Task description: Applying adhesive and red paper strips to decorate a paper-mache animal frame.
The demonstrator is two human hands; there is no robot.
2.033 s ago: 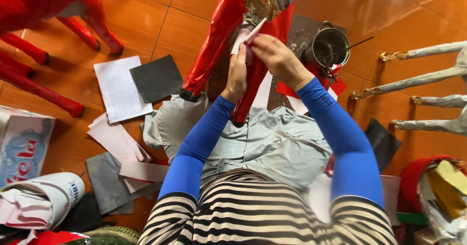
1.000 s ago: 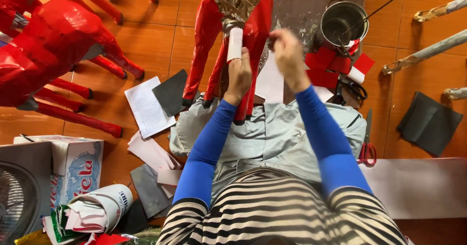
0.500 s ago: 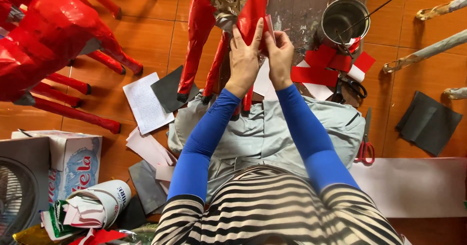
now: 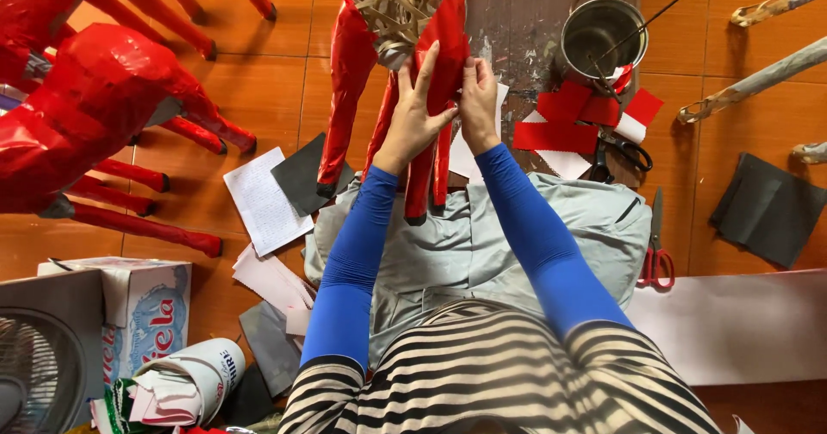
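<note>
From the head camera, looking down: the person sits on the orange tiled floor with a half-covered animal figure held upright over the lap, red paper on its legs and body, bare woven strips showing at the top. The left hand lies flat against the red skin with fingers spread and pressed on it, not closed round anything. The right hand is just beside it, fingers together and bent onto the same red surface; whether it pinches a paper edge there I cannot quite tell. Both arms wear blue sleeves.

Beyond the figure stands a metal pot with a thin stick leaning in it, and cut red paper pieces lie near it. Red-handled scissors rest by the grey cloth across the lap. To the left lie a finished red figure, white sheets and a cardboard box.
</note>
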